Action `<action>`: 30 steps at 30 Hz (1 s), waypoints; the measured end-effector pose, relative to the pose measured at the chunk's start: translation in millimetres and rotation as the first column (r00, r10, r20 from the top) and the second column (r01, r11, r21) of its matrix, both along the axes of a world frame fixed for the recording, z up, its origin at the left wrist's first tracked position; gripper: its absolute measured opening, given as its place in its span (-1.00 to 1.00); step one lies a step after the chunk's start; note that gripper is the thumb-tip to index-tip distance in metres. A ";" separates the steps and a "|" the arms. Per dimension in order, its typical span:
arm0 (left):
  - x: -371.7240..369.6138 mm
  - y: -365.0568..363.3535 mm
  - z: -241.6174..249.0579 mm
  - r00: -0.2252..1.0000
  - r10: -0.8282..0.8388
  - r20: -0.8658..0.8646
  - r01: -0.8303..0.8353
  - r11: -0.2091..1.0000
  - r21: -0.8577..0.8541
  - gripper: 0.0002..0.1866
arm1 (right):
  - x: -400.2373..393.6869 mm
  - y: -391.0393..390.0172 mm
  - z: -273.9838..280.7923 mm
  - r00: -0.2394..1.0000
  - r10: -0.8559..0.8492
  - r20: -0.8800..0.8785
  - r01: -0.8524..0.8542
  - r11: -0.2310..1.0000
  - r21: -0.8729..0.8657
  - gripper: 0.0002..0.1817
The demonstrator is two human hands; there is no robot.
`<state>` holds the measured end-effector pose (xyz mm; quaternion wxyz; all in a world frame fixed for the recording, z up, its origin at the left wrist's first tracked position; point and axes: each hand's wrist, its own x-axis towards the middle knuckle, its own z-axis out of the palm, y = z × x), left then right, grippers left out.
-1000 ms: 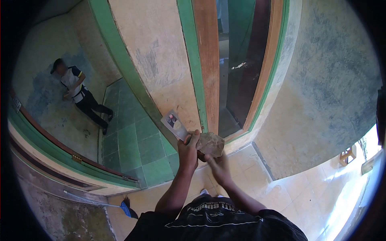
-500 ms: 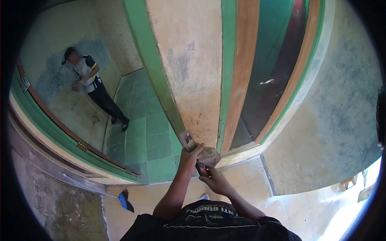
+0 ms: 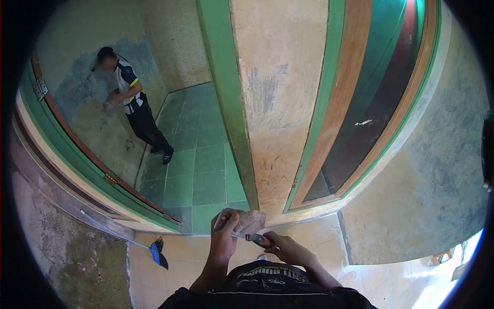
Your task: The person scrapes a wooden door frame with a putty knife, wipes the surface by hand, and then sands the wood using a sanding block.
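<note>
Left to right: one broom (image 3: 157, 254), one co-worker (image 3: 135, 103), my two hands. My left hand (image 3: 224, 238) grips one piece (image 3: 250, 222); my right hand (image 3: 289, 249) closes around one handle (image 3: 263, 240), between both hands. The handle lies more level than half a second earlier. Piece: brownish, angular; handle: dark, red-banded.

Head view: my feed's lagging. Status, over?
Left hand gripping brownish flat piece. Right hand holding dark-handled tool. Other person beyond green doorframe, clear of hands.
</note>
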<state>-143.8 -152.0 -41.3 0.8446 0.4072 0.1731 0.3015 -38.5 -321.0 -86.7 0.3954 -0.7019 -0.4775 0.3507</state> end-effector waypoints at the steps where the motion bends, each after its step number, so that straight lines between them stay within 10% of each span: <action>1: -4.3 3.4 0.2 1.000 -0.008 0.021 0.007 1.000 0.021 -0.90 | -0.6 0.5 2.8 1.000 0.005 -0.001 -0.005 1.000 -0.003 -0.55; 26: -19.4 -7.6 20.5 0.839 0.499 0.218 -0.535 0.828 0.168 -0.91 | 77.1 -29.1 3.3 0.945 0.306 -0.114 -0.320 0.939 -0.127 -0.61; 30: 16.6 -24.1 18.4 0.860 0.452 0.238 -0.449 0.891 -0.070 -0.94 | 103.7 -56.8 10.0 0.957 0.267 -0.111 -0.273 0.961 -0.041 -0.62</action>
